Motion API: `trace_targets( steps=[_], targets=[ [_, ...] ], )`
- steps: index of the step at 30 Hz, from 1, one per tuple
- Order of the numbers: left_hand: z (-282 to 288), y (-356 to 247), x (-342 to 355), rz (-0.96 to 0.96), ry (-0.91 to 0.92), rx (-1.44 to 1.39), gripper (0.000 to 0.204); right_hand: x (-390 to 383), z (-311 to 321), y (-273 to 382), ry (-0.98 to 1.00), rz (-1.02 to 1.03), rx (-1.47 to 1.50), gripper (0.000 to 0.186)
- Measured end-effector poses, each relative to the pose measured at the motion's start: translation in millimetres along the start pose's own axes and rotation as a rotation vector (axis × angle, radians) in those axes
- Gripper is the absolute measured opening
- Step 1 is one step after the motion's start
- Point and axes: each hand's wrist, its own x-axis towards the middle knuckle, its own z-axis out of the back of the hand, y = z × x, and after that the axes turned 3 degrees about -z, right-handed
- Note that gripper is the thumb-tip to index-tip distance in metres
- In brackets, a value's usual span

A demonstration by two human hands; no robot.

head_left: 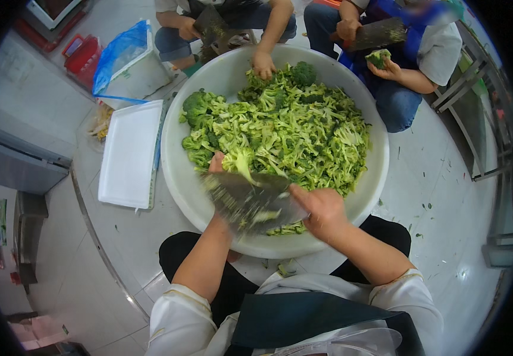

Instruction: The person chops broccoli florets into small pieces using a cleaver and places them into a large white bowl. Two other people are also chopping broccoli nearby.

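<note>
My right hand [326,215] grips a broad cleaver [241,204] by its handle end. The blade is smeared by motion and has green bits stuck to it. Behind the blade, my left hand [217,162] is closed around a piece of broccoli [243,162]; only some fingertips show past the steel, and the palm is hidden. Both hands are over the near side of a large white round tub [381,148]. A thick heap of cut broccoli [304,124] fills much of it, with several whole heads along the far and left edges.
Across the tub, one co-worker's hand [263,63] reaches into the heap while the other holds a cleaver [211,26]. At right another person holds a cleaver [381,34] and a broccoli piece [378,57]. A white foam lid [129,155] and blue-lined box [141,71] are left.
</note>
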Motion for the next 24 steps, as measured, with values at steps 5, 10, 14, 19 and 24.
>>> trace_targets(
  steps=[5, 10, 14, 19, 24],
  targets=[
    [-20.5, 3.0, -19.9, -0.339, -0.015, 0.298, 0.034, -34.0, -33.5, -45.6, -0.012, -0.288, -0.007, 0.033],
    [31.2, 7.9, 27.5, -0.483, -0.244, 0.503, 0.044, 11.0, 20.4, 33.2, -0.046, 0.122, 0.174, 0.041],
    [19.2, 5.4, 18.6, -0.479, -0.202, 0.543, 0.045, 1.4, 10.3, 14.8, 0.012, 0.084, 0.069, 0.047],
    [-23.0, -5.7, -19.0, -0.403, -0.077, 0.465, 0.041, -24.2, -19.7, -41.9, 0.03, -0.347, 0.1, 0.01],
    [-10.1, -18.4, -10.5, -0.031, 0.044, 0.364, 0.033, -8.8, 0.9, -4.7, 0.011, -0.325, 0.289, 0.013]
  ],
)
